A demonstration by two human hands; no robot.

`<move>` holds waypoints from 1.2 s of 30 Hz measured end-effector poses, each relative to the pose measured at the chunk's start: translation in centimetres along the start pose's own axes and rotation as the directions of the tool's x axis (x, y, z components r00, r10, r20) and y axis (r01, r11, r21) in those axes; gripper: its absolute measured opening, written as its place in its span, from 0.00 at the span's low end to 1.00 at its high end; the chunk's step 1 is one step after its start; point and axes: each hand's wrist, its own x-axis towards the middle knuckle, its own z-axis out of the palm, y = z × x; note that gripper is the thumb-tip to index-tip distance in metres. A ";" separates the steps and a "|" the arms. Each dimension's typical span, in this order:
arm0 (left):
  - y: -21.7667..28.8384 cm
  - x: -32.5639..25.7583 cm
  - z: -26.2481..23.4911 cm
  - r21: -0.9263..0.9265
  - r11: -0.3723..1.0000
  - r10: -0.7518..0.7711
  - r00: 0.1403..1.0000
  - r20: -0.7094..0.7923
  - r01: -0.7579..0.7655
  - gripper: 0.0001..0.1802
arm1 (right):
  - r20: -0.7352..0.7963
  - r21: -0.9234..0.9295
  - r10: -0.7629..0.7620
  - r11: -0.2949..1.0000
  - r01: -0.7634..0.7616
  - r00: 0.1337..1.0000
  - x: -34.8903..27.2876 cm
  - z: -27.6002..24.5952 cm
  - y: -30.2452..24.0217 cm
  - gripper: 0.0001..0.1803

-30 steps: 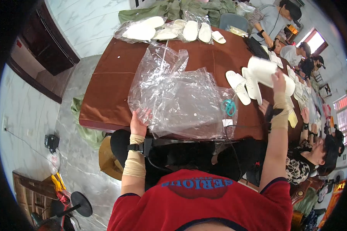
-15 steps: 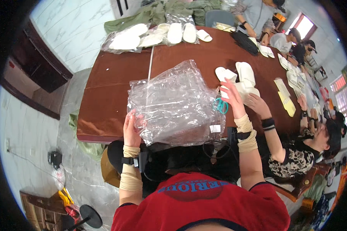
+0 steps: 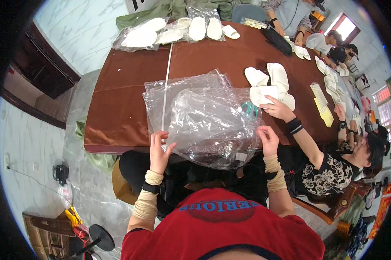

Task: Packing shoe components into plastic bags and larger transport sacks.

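Since 0.5 s ago: right hand (image 3: 269, 141) has moved from beside the slippers back to the near edge; left hand (image 3: 159, 154) has shifted slightly rightward; the plastic now billows over the near edge. On my head feed the crinkled clear plastic bag (image 3: 213, 123) lies at the middle of the near edge of the brown cloth-covered worktop (image 3: 117, 112), flat film layers beneath it, its near part hanging past that edge.

Left hand: thumb and fingers parted, at the bag's near left corner; I cannot tell whether they touch the film. Right hand: thumb and forefinger closed together, pinching the bag's right side.

Turquoise looped handles (image 3: 249, 110) show through the film toward its right side. Beyond them, away from the near edge, I log a cluster of white open-toed slippers (image 3: 278, 78); a co-worker's hand (image 3: 280, 110) rests on the nearest one. Clear-bagged white slippers (image 3: 141, 38) line the far edge, from the far left corner rightward.
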 end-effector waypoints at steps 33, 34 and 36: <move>-0.9 -0.5 -4.2 -0.030 0.997 -0.054 0.956 0.287 0.065 0.06 | 0.059 -0.560 -0.069 0.823 0.091 0.996 3.7 1.1 4.3 0.23; -0.1 0.1 -4.8 -0.041 0.995 -0.073 0.940 0.334 0.093 0.05 | 0.027 -0.401 -0.063 0.914 0.068 0.998 3.8 0.9 4.7 0.21; -0.7 1.4 -5.7 -0.082 0.983 -0.126 0.930 0.344 0.164 0.06 | -0.057 0.034 -0.024 0.999 0.026 0.998 3.7 0.8 5.5 0.16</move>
